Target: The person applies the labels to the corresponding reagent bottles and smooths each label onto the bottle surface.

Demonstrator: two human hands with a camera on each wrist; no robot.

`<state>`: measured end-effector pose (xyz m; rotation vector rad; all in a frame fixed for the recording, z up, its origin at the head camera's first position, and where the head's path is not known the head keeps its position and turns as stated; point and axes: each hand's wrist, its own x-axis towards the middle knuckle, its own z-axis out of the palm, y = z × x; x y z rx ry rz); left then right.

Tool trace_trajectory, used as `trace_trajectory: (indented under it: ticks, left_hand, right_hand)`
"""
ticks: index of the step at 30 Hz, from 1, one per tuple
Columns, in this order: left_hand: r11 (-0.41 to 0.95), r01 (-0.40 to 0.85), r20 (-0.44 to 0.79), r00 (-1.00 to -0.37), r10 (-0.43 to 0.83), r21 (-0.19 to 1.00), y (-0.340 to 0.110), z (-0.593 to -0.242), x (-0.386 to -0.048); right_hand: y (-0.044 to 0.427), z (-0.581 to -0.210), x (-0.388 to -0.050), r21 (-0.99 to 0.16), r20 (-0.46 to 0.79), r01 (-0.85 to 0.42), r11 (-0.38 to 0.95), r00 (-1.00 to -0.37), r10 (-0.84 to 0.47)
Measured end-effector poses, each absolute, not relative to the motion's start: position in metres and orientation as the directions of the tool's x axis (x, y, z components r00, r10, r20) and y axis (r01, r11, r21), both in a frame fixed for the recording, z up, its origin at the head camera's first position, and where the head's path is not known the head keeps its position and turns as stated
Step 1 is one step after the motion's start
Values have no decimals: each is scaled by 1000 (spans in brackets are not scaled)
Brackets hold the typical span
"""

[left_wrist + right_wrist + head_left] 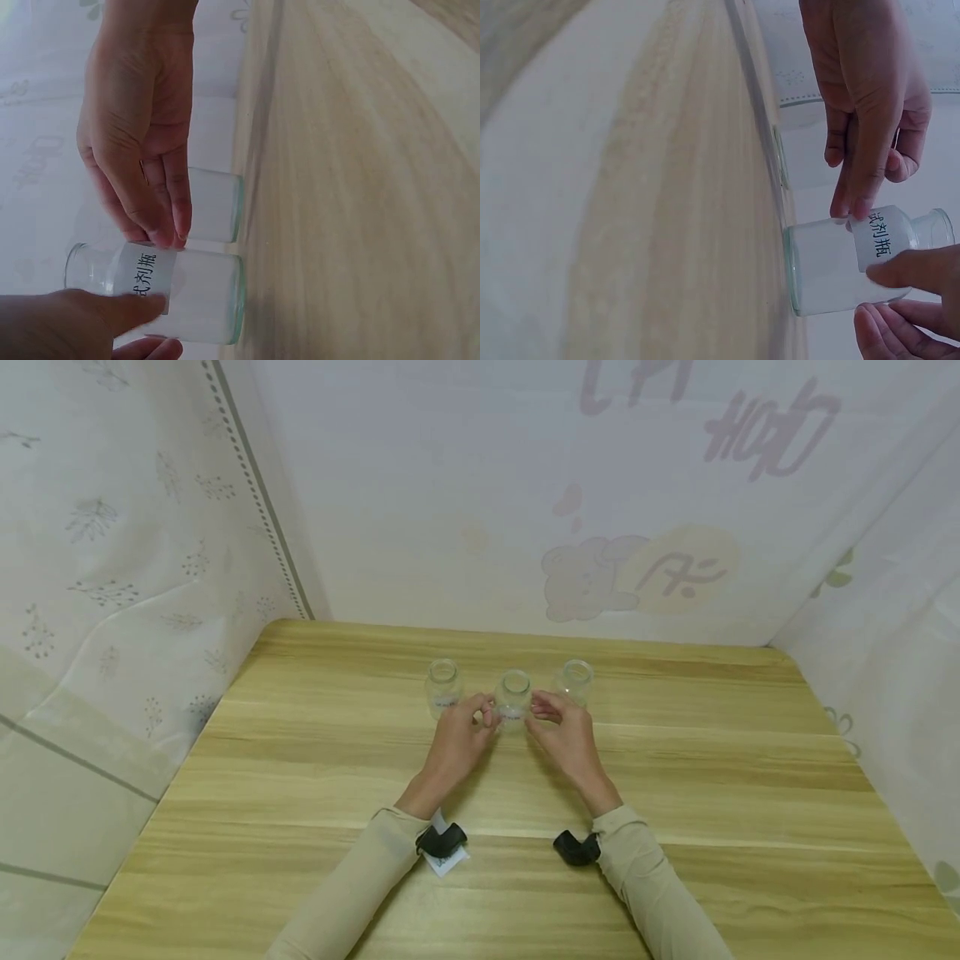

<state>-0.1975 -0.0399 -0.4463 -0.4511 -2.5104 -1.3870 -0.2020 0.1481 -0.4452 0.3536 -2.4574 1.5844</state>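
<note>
A clear glass reagent bottle with a white printed label stands upright on the table between both hands. My left hand grips its left side, the thumb lying over the label's front in the left wrist view. From the other side my right hand holds the bottle, its thumb at the label's lower edge in the right wrist view. A second glass bottle, also labelled, stands to the left. The third bottle is at the right, partly hidden by the right hand.
A small white paper with dark writing lies under the left wrist. The wooden table meets a pale printed curtain at the back and sides. Black wrist pieces sit at both cuffs.
</note>
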Motion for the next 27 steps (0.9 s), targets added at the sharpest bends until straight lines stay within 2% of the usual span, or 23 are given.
trace_trajectory:
  ticks: [11,27]
  left_hand:
    - [500,401,372,-914,162,767,-41,-447,-198]
    - [511,374,312,-928,206,774,-48,-442,-197]
  right_hand:
    - [148,-446,-202,-862,299,-314,399,-949,-100]
    - [152,-439,-199,-858,257,-273,435,-962,-95]
